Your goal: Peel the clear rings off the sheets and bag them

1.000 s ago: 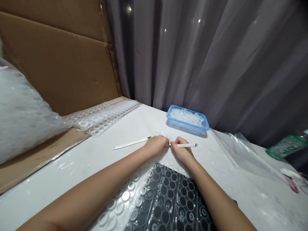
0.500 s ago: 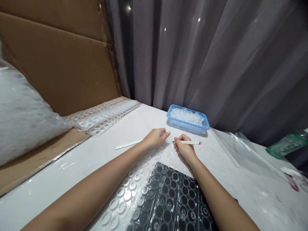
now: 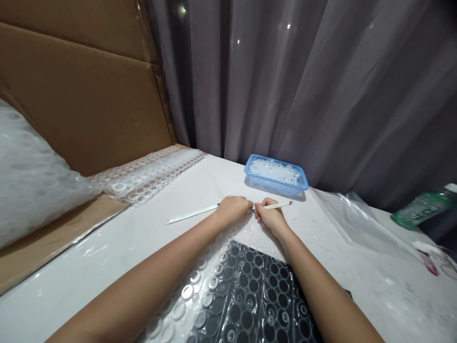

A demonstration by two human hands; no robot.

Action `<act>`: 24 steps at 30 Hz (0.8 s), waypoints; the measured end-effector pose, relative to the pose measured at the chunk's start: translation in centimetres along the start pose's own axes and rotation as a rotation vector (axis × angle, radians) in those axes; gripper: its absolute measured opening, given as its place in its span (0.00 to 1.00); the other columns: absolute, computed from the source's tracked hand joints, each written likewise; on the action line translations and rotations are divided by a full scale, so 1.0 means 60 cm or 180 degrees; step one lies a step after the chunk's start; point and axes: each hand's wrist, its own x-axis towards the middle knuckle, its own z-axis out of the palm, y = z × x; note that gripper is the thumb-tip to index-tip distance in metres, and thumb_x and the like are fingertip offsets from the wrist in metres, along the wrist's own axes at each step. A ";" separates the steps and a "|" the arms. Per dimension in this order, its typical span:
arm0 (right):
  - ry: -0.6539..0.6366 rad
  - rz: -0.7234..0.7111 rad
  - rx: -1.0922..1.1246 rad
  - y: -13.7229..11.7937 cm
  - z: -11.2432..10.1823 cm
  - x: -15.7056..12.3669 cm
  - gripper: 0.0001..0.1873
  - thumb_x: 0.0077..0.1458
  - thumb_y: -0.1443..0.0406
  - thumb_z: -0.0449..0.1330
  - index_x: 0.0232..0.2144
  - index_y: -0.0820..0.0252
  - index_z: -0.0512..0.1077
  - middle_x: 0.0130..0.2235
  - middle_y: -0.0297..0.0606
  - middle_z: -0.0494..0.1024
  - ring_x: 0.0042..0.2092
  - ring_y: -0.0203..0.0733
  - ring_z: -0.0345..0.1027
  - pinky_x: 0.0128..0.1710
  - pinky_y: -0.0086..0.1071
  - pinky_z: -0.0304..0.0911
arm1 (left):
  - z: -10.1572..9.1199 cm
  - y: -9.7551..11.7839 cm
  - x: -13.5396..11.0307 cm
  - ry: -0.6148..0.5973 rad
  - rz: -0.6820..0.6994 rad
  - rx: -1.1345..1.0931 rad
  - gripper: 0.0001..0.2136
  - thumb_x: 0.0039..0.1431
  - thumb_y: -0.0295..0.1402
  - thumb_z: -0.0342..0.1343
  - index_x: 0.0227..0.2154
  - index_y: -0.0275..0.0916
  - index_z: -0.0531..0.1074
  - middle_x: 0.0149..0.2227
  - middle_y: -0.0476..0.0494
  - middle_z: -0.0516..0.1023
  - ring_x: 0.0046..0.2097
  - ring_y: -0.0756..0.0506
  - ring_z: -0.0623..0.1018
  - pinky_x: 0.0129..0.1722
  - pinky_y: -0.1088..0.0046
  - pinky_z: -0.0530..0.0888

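My right hand (image 3: pixel 272 220) grips a slim white craft knife (image 3: pixel 281 205) like a pen, its dark tip pointing left. Closed fingers of my left hand (image 3: pixel 233 208) meet that tip just above the table; anything pinched there is too small to make out. Under my left forearm lies a clear plastic sheet (image 3: pixel 178 309) with rows of white rings. Beside it, a black mat (image 3: pixel 264 259) shows through clear film with round rings. A thin white stick (image 3: pixel 191 215) rests left of my left hand, one end hidden behind it.
Beyond my hands stands a blue basket (image 3: pixel 274 185) of small clear rings. Cardboard (image 3: pixel 89 95), a bulky bag (image 3: pixel 39 176) and ring sheets (image 3: pixel 153 174) occupy the left. A clear plastic bag (image 3: pixel 357 224) and a green bottle (image 3: pixel 421 209) lie right. A grey curtain (image 3: pixel 267 95) hangs behind.
My two hands have come together, the knife tip now at my left fingertips. The left fingers have closed further. The whole view has shifted slightly.
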 end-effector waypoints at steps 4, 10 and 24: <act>0.0045 0.0101 0.0074 -0.003 0.000 0.000 0.10 0.48 0.62 0.57 0.21 0.56 0.59 0.14 0.27 0.68 0.14 0.32 0.56 0.11 0.22 0.45 | -0.005 -0.009 0.014 0.0063 -0.0106 -0.0173 0.07 0.52 0.31 0.53 0.31 0.37 0.76 0.32 0.40 0.78 0.35 0.41 0.76 0.34 0.71 0.66; 0.0058 0.0234 0.0369 -0.011 -0.003 0.001 0.12 0.48 0.62 0.58 0.21 0.57 0.58 0.14 0.27 0.68 0.15 0.30 0.57 0.12 0.20 0.46 | -0.029 -0.034 0.042 0.0346 -0.0505 -0.0398 0.22 0.64 0.37 0.35 0.43 0.31 0.73 0.30 0.44 0.77 0.30 0.47 0.75 0.29 0.76 0.67; 0.0161 0.0125 0.0493 -0.007 0.007 0.012 0.15 0.50 0.55 0.58 0.23 0.56 0.58 0.16 0.25 0.68 0.15 0.30 0.58 0.12 0.20 0.48 | -0.021 0.006 0.053 -0.0238 -0.0037 0.0530 0.09 0.53 0.33 0.53 0.30 0.37 0.78 0.32 0.36 0.79 0.36 0.36 0.78 0.33 0.67 0.68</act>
